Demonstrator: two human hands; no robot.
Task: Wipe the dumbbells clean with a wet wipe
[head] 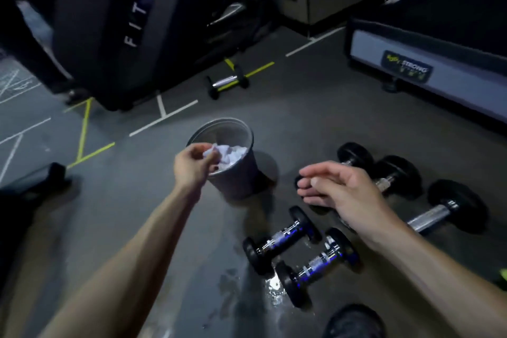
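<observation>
My left hand (pixel 193 164) pinches a crumpled white wet wipe (pixel 212 151) over the near rim of a grey metal bin (pixel 238 178), which holds more crumpled white wipes. My right hand (pixel 338 188) hovers with fingers relaxed and empty, above the floor to the right of the bin. Two small black dumbbells with chrome handles (pixel 282 239) (pixel 318 263) lie side by side on the floor below my right hand. Two larger dumbbells (pixel 389 173) (pixel 444 210) lie farther right, partly hidden by my right hand and wrist.
Another small dumbbell (pixel 226 82) lies by the dark fitness machine (pixel 120 30) at the back. A low grey platform (pixel 428 63) stands at the back right. A wet patch (pixel 274 291) shines on the floor near the small dumbbells. A dark shoe (pixel 354 321) shows at the bottom edge.
</observation>
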